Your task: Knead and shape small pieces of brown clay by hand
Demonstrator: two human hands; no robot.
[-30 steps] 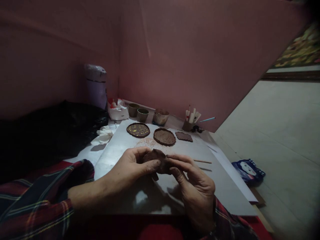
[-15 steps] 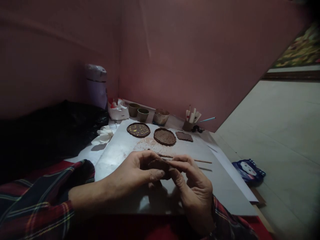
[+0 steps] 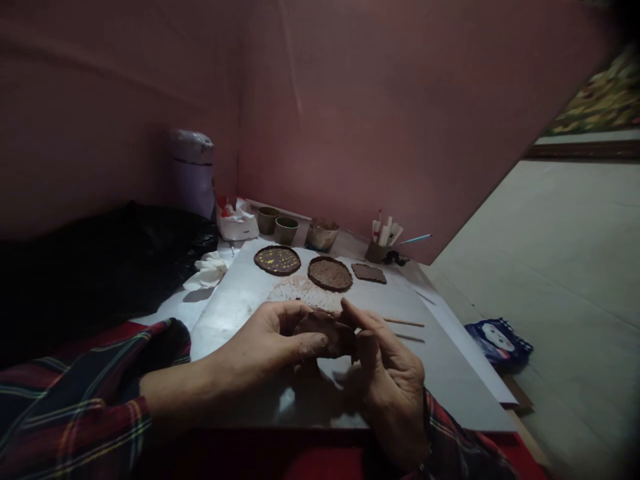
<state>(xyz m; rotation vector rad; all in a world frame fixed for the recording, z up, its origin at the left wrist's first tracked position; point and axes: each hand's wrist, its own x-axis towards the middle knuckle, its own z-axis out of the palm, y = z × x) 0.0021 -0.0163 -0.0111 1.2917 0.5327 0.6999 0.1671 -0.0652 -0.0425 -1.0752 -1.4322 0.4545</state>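
Both of my hands hold a lump of brown clay [image 3: 327, 333] just above a grey board [image 3: 235, 293]. My left hand [image 3: 265, 343] wraps its fingers round the lump's left side, thumb pressed on the front. My right hand [image 3: 385, 373] pinches the lump's right edge between thumb and fingers. Further back on the board lie a round clay disc with yellow dots [image 3: 277, 260], a plain round clay disc [image 3: 329, 273] and a small flat clay rectangle [image 3: 369, 273]. A reddish clay smear [image 3: 295, 290] marks the board behind my hands.
Two thin wooden sticks [image 3: 405, 323] lie right of my hands. Along the wall stand two small cups [image 3: 279, 225], a bowl [image 3: 321, 235], a pot of tools [image 3: 383, 243], a white bag [image 3: 236, 220] and a tall container [image 3: 193, 170]. A crumpled tissue [image 3: 210, 270] lies left; a blue packet [image 3: 497, 341] on the floor.
The clay lump has been turned and squeezed between my fingers. My right hand's fingers have lifted and shifted along its right edge. My left hand has barely moved.
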